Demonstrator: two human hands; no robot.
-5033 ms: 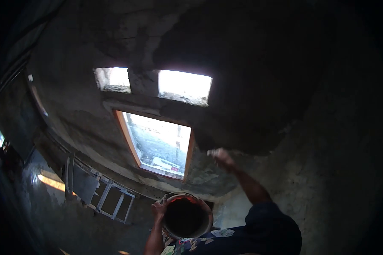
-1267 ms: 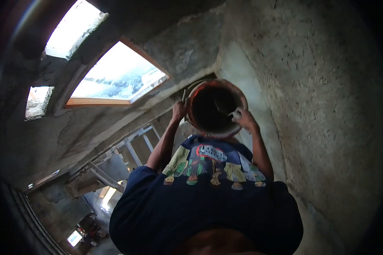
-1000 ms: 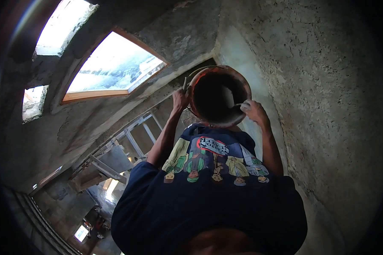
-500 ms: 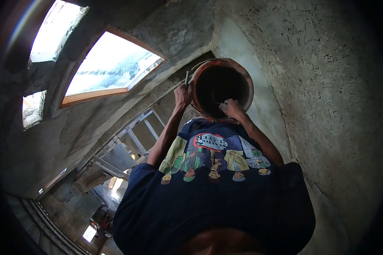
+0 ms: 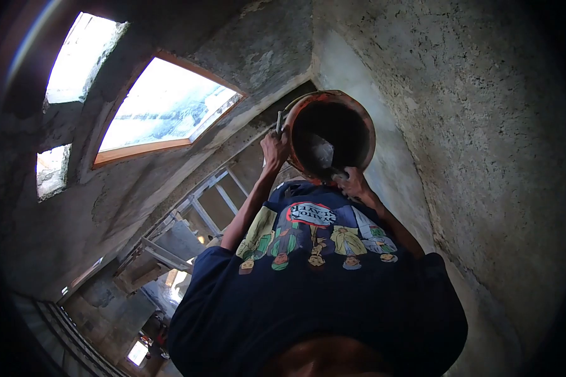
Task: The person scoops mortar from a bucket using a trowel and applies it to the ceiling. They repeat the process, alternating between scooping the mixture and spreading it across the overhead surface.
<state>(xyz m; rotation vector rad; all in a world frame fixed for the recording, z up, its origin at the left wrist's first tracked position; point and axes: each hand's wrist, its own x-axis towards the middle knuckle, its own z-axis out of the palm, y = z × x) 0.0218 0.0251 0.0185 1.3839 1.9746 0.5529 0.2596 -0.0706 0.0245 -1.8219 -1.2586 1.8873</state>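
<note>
Rough grey walls (image 5: pixel 497 157) are seen behind; round reddish bucket (image 5: pixel 367 135) is gripped by left hand (image 5: pixel 275 149); grey metal trowel (image 5: pixel 324 154), clasped by right hand (image 5: pixel 353 184), newly drawn rimward, apparently mid-scoop.

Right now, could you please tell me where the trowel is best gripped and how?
The trowel is probably best gripped by its handle, from the body side, where the right hand holds it: the blade extends into the bucket, leaving the handle toward the near rim.

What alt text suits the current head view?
The wearer's right hand holds a trowel, its blade inside a bucket, while the left hand grips the bucket's side. A dark printed shirt fills the lower middle; a brown-framed window shows upper left.
</note>
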